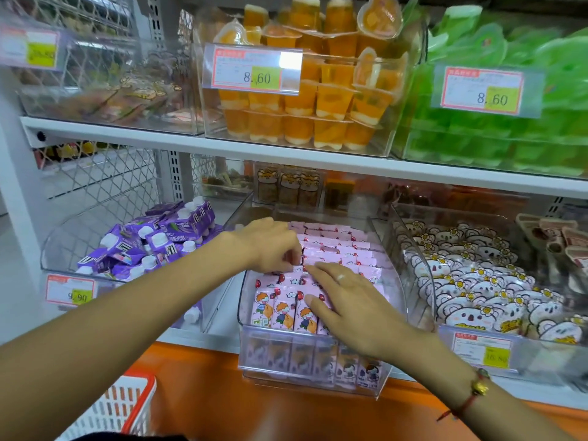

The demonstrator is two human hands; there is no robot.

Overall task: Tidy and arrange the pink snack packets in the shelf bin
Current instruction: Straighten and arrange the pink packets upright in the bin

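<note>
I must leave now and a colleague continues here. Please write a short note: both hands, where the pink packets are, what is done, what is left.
Left hand: fingers curled, pinching pink packets in the middle of the clear bin.
Right hand: flat and open, pressing on the front packets.
Done: back rows lie in neat lines; three front packets stand upright.
Left: straighten the middle and front-right rows under the hands.

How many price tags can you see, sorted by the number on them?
Price tags reading 8.60: 2, on the orange jelly cups bin and the green jelly bin
Reading 9.90: 1
Too blurry to read: 2
Total: 5
</note>
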